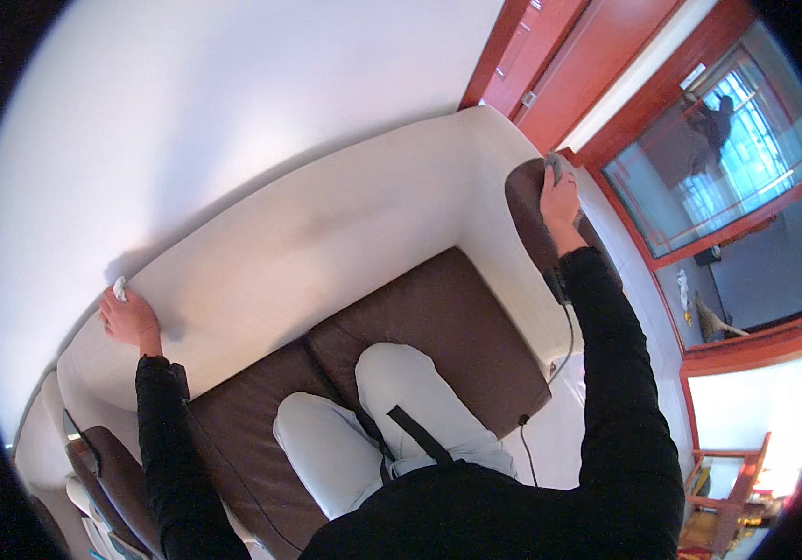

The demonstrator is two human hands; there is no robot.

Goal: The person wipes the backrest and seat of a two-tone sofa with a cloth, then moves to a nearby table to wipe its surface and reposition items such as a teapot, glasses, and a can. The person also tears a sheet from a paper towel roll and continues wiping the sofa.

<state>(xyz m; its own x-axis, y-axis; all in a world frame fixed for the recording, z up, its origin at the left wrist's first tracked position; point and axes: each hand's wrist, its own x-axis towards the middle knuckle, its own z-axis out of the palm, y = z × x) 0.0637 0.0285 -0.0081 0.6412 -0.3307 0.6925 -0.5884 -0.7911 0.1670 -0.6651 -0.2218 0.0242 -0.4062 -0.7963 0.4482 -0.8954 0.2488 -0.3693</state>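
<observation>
My left hand (pixel 129 320) is at the top edge of the cream sofa backrest (pixel 317 224), close to the wall. A small crumpled white cloth or tissue (pixel 119 288) pokes out between its thumb and fingers. Over on the right, my right hand (pixel 561 199) lies along the sofa armrest, above its dark brown top panel (pixel 528 203). A grey cloth-like piece (pixel 554 166) shows at its fingertips, the rest covered by the hand. Both arms are spread wide. My knees (pixel 397 378) rest on the brown seat cushions (pixel 436 315).
A white wall (pixel 184 126) rises behind the backrest. Thin black cables (pixel 569 343) hang from both sleeves. A tablet-like flat device (pixel 82 441) leans on the left armrest (pixel 117 455). Beyond the right armrest are a red door (pixel 597 63) and a red-framed glass panel (pixel 716 154) with reflections.
</observation>
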